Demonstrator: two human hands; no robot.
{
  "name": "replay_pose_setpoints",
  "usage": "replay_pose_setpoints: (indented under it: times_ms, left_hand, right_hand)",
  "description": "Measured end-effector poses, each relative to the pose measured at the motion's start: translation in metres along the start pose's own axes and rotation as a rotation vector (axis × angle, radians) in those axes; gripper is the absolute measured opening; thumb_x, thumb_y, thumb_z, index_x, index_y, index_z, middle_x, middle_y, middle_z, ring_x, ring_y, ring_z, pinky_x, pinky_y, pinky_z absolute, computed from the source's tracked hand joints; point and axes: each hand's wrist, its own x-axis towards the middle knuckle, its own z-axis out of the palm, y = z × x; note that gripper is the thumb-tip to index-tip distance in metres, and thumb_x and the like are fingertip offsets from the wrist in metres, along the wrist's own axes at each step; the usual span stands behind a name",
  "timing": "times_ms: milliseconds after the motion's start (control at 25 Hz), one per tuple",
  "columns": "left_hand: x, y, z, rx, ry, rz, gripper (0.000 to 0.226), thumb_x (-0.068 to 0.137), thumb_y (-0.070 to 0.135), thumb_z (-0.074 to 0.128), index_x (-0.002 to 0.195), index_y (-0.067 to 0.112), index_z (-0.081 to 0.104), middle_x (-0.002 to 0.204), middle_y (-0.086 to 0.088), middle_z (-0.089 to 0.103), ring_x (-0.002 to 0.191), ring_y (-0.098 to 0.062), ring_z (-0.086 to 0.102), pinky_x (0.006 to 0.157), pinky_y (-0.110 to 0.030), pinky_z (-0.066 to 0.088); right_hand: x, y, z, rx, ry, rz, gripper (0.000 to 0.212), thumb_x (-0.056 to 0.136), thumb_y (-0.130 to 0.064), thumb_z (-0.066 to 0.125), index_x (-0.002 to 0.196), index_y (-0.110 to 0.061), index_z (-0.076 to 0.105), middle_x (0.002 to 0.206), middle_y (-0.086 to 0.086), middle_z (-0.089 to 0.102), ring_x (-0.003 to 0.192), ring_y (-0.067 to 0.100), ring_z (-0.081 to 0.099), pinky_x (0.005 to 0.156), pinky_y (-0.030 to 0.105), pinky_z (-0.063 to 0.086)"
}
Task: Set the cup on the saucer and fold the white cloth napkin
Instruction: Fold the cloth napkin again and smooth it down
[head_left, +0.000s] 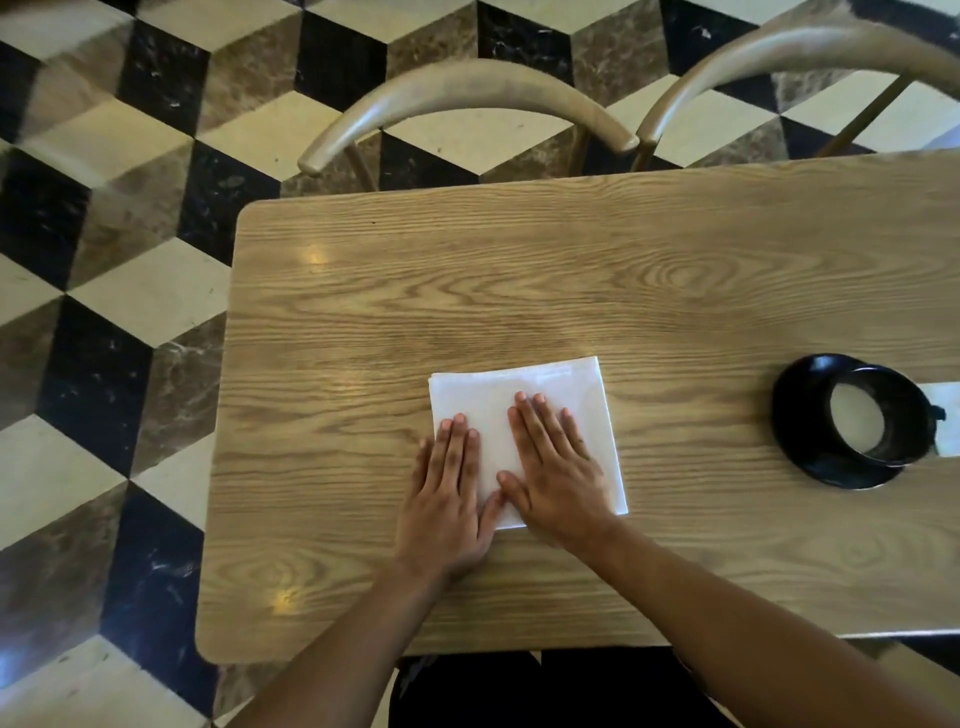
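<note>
napkin: folded square, table centre | left hand: flat, fingers extended, pressing napkin, grasping nothing | right hand: same (thumbs touching) | cup: on saucer, far right

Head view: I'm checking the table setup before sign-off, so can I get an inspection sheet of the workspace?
Surface: wooden table, bare apart from the items below.
Job's things: black cup sits on black saucer; white napkin lies folded into a flat square.
Clutter: nothing seen.
Hands: left hand and right hand pressed flat, open, on the napkin.
Cables: nothing seen.
Surroundings: two wooden chairs at the far edge; checkered tile floor.
</note>
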Motion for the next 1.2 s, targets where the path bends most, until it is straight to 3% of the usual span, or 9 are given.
replay_pose_setpoints:
  times_ms: [240, 400, 640, 840, 1000, 1080, 1200]
  left_hand:
    - [-0.002, 0.002, -0.005, -0.015, -0.019, -0.005, 0.084, 0.094, 0.050, 0.048, 0.159, 0.001, 0.025, 0.169, -0.017, 0.017, 0.159, -0.030, 0.013, 0.125, -0.054, 0.022]
    - [0.011, 0.003, -0.018, -0.056, 0.068, 0.002, 0.076, 0.095, 0.048, 0.048, 0.154, 0.001, 0.035, 0.165, -0.017, 0.029, 0.155, -0.035, 0.024, 0.127, -0.054, 0.017]
    - [0.067, -0.005, -0.016, 0.004, 0.000, -0.055, 0.076, 0.104, 0.054, 0.034, 0.159, 0.003, 0.023, 0.170, -0.016, 0.015, 0.159, -0.031, 0.011, 0.126, -0.056, 0.017]
    - [0.065, -0.011, -0.012, 0.022, -0.043, -0.070, 0.081, 0.100, 0.054, 0.037, 0.162, 0.007, 0.014, 0.172, -0.013, 0.007, 0.159, -0.030, 0.005, 0.129, -0.053, 0.007]
    - [0.067, -0.009, -0.018, -0.001, -0.083, -0.063, 0.080, 0.101, 0.055, 0.034, 0.162, 0.009, 0.009, 0.172, -0.014, 0.000, 0.159, -0.033, 0.002, 0.128, -0.054, 0.001]
    - [0.059, -0.014, -0.024, -0.065, -0.020, -0.066, 0.079, 0.101, 0.053, 0.039, 0.161, 0.007, 0.016, 0.171, -0.020, 0.005, 0.158, -0.037, 0.004, 0.127, -0.057, 0.001]
    - [0.028, -0.026, -0.034, -0.104, 0.059, 0.078, 0.071, 0.096, 0.047, 0.050, 0.150, 0.002, 0.042, 0.165, -0.021, 0.026, 0.156, -0.039, 0.020, 0.125, -0.059, 0.015]
  right_hand:
    - [-0.021, 0.066, -0.025, -0.073, -0.013, 0.084, 0.082, 0.099, -0.058, 0.033, 0.160, -0.005, 0.021, 0.170, 0.012, 0.013, 0.157, 0.026, 0.015, 0.127, 0.045, 0.016]
    - [0.004, 0.035, -0.035, -0.020, 0.064, 0.197, 0.076, 0.103, -0.052, 0.031, 0.160, -0.004, 0.017, 0.170, 0.014, 0.007, 0.158, 0.029, 0.003, 0.128, 0.046, 0.006]
    - [0.054, 0.019, -0.024, -0.021, -0.027, 0.071, 0.076, 0.102, -0.051, 0.033, 0.161, -0.007, 0.014, 0.171, 0.009, 0.008, 0.158, 0.024, 0.001, 0.127, 0.048, 0.012]
    - [0.042, 0.072, -0.028, -0.092, -0.020, 0.130, 0.083, 0.098, -0.058, 0.035, 0.161, -0.008, 0.014, 0.171, 0.009, 0.009, 0.158, 0.025, 0.004, 0.127, 0.048, 0.012]
    - [0.042, 0.070, -0.034, -0.061, -0.055, 0.145, 0.082, 0.099, -0.058, 0.031, 0.162, -0.009, 0.011, 0.171, 0.009, 0.003, 0.158, 0.027, -0.001, 0.127, 0.051, 0.008]
    - [0.030, 0.067, -0.042, -0.051, -0.005, 0.155, 0.078, 0.100, -0.051, 0.038, 0.160, -0.007, 0.017, 0.170, 0.015, 0.007, 0.158, 0.032, 0.002, 0.127, 0.053, 0.009]
    - [-0.013, 0.070, -0.053, 0.014, 0.094, 0.013, 0.057, 0.093, -0.031, 0.060, 0.143, -0.006, 0.049, 0.161, 0.020, 0.033, 0.154, 0.036, 0.022, 0.124, 0.054, 0.021]
